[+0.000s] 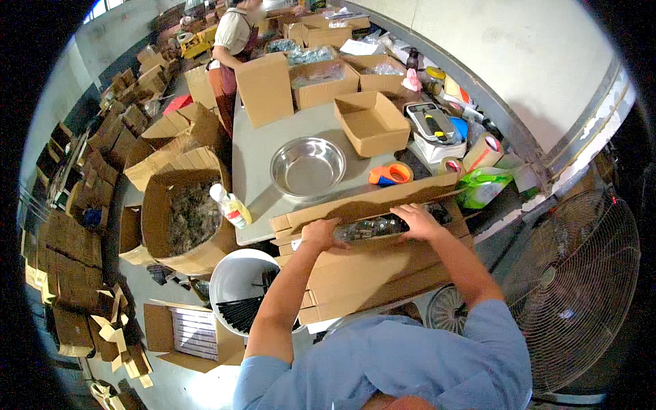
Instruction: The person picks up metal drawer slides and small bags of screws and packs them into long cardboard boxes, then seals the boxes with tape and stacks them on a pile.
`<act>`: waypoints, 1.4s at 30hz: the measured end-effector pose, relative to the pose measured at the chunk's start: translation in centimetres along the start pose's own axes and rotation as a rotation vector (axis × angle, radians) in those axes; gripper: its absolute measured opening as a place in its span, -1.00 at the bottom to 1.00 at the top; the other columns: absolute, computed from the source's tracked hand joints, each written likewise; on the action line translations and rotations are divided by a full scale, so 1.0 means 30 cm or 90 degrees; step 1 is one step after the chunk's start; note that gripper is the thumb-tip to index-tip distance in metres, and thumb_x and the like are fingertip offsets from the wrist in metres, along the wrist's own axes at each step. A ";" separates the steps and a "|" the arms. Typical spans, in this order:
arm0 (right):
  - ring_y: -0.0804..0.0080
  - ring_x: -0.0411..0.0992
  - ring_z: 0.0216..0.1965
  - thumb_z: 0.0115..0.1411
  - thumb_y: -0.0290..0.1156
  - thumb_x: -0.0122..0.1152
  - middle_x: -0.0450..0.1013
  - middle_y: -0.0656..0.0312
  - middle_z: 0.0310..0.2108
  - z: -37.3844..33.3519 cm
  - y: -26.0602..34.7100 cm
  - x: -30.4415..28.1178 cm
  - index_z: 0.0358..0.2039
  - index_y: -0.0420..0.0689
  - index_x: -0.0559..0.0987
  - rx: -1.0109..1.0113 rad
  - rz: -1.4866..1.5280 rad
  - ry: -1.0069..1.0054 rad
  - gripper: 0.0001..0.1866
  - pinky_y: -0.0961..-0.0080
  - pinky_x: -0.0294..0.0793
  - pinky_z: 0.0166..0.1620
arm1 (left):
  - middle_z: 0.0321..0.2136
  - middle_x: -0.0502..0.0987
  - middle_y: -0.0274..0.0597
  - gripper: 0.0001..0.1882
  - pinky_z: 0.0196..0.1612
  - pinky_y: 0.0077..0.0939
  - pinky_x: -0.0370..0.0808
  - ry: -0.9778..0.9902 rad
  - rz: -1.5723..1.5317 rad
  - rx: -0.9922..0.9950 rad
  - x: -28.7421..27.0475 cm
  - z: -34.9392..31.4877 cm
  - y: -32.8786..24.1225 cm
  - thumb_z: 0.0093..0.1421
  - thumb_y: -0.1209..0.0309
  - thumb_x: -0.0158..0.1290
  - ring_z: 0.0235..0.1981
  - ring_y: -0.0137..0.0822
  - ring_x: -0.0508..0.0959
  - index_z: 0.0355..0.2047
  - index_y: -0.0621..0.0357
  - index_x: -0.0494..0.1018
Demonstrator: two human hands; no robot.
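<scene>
A long, shallow cardboard box lies open in front of me at the table's near edge, its flaps folded outward. Inside shows a row of shiny items in clear plastic; their kind is too small to tell. At the box's left end rests my left hand, thumb and fingers apart. My right hand reaches over the right part of the contents, its fingers stretched out. Neither hand appears to hold anything, though some fingertips are hard to make out against the box and plastic.
Beyond the box stand a steel bowl, an orange tape dispenser, an empty carton and a bottle. A white bucket with black rods is at left. A large fan stands right. Another person works at the far end.
</scene>
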State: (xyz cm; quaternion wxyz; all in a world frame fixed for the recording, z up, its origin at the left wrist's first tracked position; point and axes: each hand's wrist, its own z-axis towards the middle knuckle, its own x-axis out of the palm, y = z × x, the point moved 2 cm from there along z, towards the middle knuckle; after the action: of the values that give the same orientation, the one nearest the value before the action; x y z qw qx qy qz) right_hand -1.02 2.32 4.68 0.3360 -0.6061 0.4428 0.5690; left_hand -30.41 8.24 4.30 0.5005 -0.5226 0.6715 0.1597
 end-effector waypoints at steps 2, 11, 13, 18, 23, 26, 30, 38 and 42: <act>0.17 0.33 -0.08 -0.25 -0.05 0.41 0.40 0.18 -0.04 -0.005 -0.010 -0.020 0.06 0.03 0.40 -0.043 0.045 -0.113 -0.21 0.31 0.30 0.00 | -0.04 0.43 -0.12 0.05 -0.01 -0.10 0.37 -0.028 0.034 0.029 0.001 0.006 0.001 -0.31 -0.31 0.17 -0.01 -0.07 0.43 0.21 -0.25 0.13; 0.15 0.30 0.01 -0.06 0.24 0.11 0.39 0.22 0.00 0.046 -0.061 0.036 0.09 0.23 0.36 -0.050 -0.076 -0.135 -0.30 0.03 0.21 0.07 | 0.16 0.22 -0.19 -0.24 0.08 0.05 0.22 -0.126 0.134 0.071 0.122 0.021 -0.015 0.13 -0.19 -0.16 0.15 -0.10 0.24 0.27 -0.32 -0.10; 0.13 0.27 0.06 -0.03 0.29 0.02 0.35 0.21 0.04 0.027 -0.058 0.035 0.15 0.29 0.29 -0.029 -0.139 -0.192 -0.27 -0.05 0.16 0.11 | 0.22 0.11 -0.22 -0.27 0.12 0.14 0.14 -0.222 0.196 0.053 0.124 -0.006 -0.051 0.17 -0.16 -0.21 0.22 -0.12 0.15 0.28 -0.34 -0.15; 0.08 0.23 0.11 -0.02 0.37 -0.09 0.30 0.18 0.10 0.027 -0.092 0.031 0.21 0.33 0.17 -0.033 -0.054 -0.084 -0.21 -0.05 0.13 0.14 | 0.25 0.02 -0.26 -0.38 0.14 0.25 0.03 -0.244 0.219 0.021 0.122 0.001 -0.068 0.24 -0.12 -0.34 0.24 -0.09 0.07 0.27 -0.41 -0.14; 0.03 0.21 0.12 -0.01 0.39 -0.11 0.26 0.13 0.14 0.092 -0.124 0.043 0.17 0.34 0.25 -0.094 0.031 -0.081 -0.24 -0.03 0.15 0.12 | 0.22 0.08 -0.29 -0.43 0.14 0.19 0.04 -0.108 0.115 -0.051 0.108 0.074 -0.038 0.25 -0.10 -0.36 0.21 -0.07 0.11 0.26 -0.47 -0.09; 0.03 0.14 0.17 0.04 0.33 -0.10 0.17 0.15 0.19 0.049 -0.124 0.163 0.16 0.32 0.26 -0.065 0.017 -0.143 -0.29 -0.05 0.14 0.12 | 0.16 0.16 -0.28 -0.42 0.17 0.21 -0.07 -0.210 0.190 -0.069 0.193 0.067 -0.065 0.24 -0.09 -0.33 0.16 -0.11 0.16 0.26 -0.43 -0.07; 0.06 0.18 0.13 0.09 0.18 -0.04 0.26 0.17 0.11 0.006 -0.095 0.130 0.13 0.31 0.32 -0.041 0.021 -0.266 -0.41 -0.06 0.15 0.09 | 0.20 0.07 -0.24 -0.34 0.19 0.28 -0.17 -0.339 0.192 -0.096 0.260 0.037 -0.090 0.17 -0.13 -0.20 0.24 -0.09 0.01 0.26 -0.39 -0.05; 0.06 0.14 0.14 -0.19 0.35 0.11 0.16 0.11 0.16 -0.002 -0.112 0.126 0.22 0.13 0.15 -0.085 0.020 -0.201 -0.02 -0.14 -0.01 0.15 | -0.15 0.36 -0.20 -0.55 -0.08 -0.03 0.20 -0.490 0.005 -0.006 0.231 0.046 -0.225 -0.01 0.16 0.13 -0.12 -0.09 0.31 -0.10 -0.03 0.39; 0.03 0.03 0.24 -0.41 0.32 0.31 0.03 0.17 0.26 -0.070 -0.115 0.014 0.28 0.13 -0.04 -0.087 -0.007 -0.070 0.25 -0.28 -0.17 0.18 | -0.28 0.40 -0.18 -0.70 -0.16 -0.16 0.28 -0.663 0.025 -0.209 0.152 0.033 -0.341 -0.05 0.27 0.17 -0.21 -0.12 0.36 -0.29 0.04 0.46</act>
State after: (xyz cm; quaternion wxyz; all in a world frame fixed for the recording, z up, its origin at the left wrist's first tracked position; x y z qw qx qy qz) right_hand 2.96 1.64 4.21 0.3208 -0.5979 0.3806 0.6283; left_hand -20.88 2.37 3.19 0.6757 -0.4329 0.3107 0.5094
